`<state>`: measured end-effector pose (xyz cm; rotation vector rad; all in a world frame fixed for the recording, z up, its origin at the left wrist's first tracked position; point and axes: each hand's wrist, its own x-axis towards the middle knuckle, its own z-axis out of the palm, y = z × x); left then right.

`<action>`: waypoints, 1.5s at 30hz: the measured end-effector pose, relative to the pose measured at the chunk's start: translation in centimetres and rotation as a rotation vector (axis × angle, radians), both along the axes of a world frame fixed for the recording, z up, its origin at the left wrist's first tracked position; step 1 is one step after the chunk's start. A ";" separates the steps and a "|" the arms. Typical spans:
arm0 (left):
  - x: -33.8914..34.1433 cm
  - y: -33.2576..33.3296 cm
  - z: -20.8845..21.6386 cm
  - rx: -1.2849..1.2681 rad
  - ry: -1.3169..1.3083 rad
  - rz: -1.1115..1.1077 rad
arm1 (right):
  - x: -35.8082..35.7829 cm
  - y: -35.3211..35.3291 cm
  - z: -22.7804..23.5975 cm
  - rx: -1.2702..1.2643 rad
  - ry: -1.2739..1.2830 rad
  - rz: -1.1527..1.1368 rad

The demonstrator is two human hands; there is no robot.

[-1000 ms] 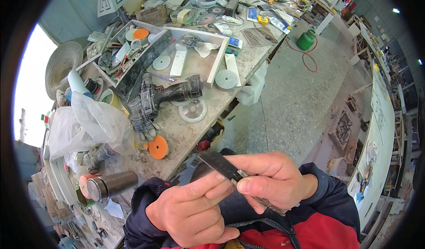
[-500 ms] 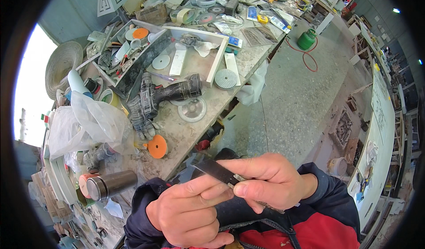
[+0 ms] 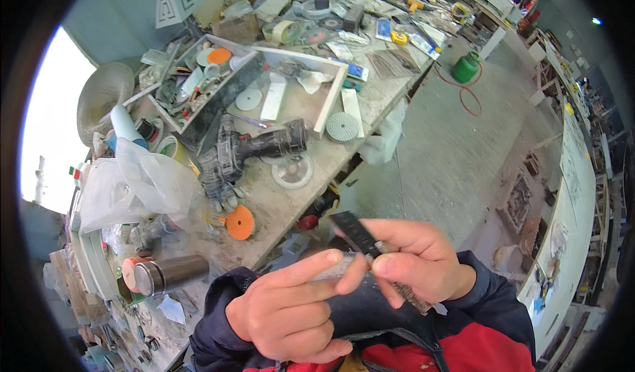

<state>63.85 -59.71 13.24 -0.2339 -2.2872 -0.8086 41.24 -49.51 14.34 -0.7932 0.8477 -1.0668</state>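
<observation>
My right hand (image 3: 420, 263) is closed on a flat black strip-shaped tool (image 3: 355, 233). Its dark flat end points up and left past my fingertips, and a rough grey-brown part (image 3: 411, 297) shows below my hand. My left hand (image 3: 288, 312) is beside the tool, with two fingers stretched apart toward it and the others curled. One of these fingertips is close to the tool near my right thumb; I cannot tell whether they touch. A greyish patch between the two fingers is too blurred to make out.
On the dusty workbench (image 3: 291, 203) at the left lie a cordless power tool (image 3: 264, 144), an orange disc (image 3: 239, 222), a metal flask (image 3: 173, 274) and a plastic bag (image 3: 139, 187). Farther back stands a divided tray (image 3: 329, 101). A green gas cylinder (image 3: 466, 66) with a red hose stands on the floor.
My left fingers have come away from the flat face of the tool and spread apart. The tool's dark end has tipped up and moved right. The view has shifted slightly.
</observation>
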 end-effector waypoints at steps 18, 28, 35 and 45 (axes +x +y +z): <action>-6.0 2.6 -7.1 0.367 -0.424 0.866 | -10.2 9.7 -14.5 0.419 -0.081 -0.338; -4.0 -3.0 -3.7 0.241 -0.516 1.245 | -15.2 6.4 -15.5 0.393 -0.009 -0.444; -1.9 -17.2 -5.2 0.180 -0.339 1.432 | -18.0 -1.4 -15.8 0.277 0.332 -0.571; 1.1 -35.5 -5.9 0.371 -0.388 1.429 | -20.5 -15.2 -13.9 0.104 0.850 -0.512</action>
